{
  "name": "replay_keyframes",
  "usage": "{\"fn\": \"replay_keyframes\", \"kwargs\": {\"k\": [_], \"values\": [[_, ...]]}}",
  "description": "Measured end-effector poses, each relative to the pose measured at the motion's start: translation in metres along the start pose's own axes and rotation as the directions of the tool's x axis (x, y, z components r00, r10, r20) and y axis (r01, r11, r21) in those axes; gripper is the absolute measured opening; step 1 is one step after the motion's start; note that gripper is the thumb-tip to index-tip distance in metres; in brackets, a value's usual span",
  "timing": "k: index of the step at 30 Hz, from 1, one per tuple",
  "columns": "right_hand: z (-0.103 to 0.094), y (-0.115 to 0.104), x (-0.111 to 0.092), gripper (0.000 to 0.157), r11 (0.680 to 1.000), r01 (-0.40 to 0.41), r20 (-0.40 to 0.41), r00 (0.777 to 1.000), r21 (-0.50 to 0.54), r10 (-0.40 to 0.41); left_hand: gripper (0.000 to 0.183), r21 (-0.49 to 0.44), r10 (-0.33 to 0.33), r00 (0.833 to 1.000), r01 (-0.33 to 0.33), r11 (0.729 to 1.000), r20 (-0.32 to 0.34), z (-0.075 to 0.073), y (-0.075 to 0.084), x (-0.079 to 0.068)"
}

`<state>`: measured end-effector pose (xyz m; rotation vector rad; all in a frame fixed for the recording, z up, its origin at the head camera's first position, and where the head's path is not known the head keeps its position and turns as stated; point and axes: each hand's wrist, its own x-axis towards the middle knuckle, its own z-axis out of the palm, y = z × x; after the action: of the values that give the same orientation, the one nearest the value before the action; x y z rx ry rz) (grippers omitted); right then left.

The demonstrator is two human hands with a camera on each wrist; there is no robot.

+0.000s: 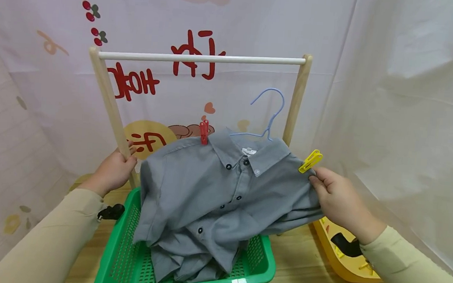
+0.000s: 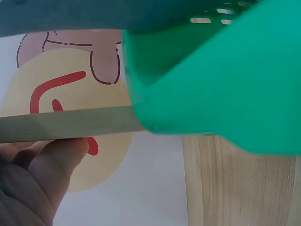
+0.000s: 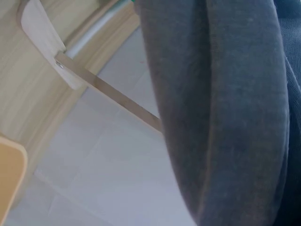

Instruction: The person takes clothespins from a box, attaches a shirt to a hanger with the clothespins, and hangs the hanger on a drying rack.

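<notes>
A grey button-up shirt [image 1: 223, 194] is spread on a blue hanger [image 1: 269, 118], its lower part bunched over a green basket [image 1: 269, 267]. The hanger's hook stands below the rod, apart from it. My right hand [image 1: 338, 202] pinches the shirt's shoulder cloth beside a yellow clothespin [image 1: 310, 161]. On the other shoulder, near the collar, sits a red clothespin [image 1: 204, 132]. My left hand [image 1: 116, 169] grips the left wooden post [image 1: 111, 102] of a clothes rack, and its thumb [image 2: 70, 153] lies along that post in the left wrist view. Cloth hides the right hand in the right wrist view.
The rack's white rod [image 1: 200, 59] runs across above the shirt, with a right post [image 1: 297, 98] behind the hanger. An orange-yellow tray [image 1: 344, 268] with several yellow clothespins stands at the right on the wooden table [image 1: 300, 269]. A printed cloth backdrop [image 1: 258, 25] hangs behind.
</notes>
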<state>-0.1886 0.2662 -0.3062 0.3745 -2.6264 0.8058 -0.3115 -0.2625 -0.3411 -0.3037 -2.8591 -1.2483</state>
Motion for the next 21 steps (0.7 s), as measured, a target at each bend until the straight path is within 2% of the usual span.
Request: {"fn": "replay_keyframes", "kwargs": {"k": [6, 14, 21], "values": [[-0.015, -0.007, 0.006, 0.025, 0.997, -0.037, -0.035, 0.999, -0.068, 0.035, 0.067, 0.002, -0.015, 1.000, 0.016, 1.000, -0.022, 0.001, 0.000, 0.000], [-0.033, -0.010, 0.015, 0.027, 0.990, -0.045, -0.121, 0.992, -0.136, 0.028, 0.067, 0.018, -0.009, 1.000, 0.009, 1.000, -0.023, 0.001, -0.002, 0.002], [-0.048, -0.014, 0.025, 0.027, 0.979, -0.076, -0.125, 0.991, -0.189, 0.053, 0.067, 0.042, -0.007, 0.999, 0.009, 0.999, -0.037, 0.001, -0.003, 0.000]]}}
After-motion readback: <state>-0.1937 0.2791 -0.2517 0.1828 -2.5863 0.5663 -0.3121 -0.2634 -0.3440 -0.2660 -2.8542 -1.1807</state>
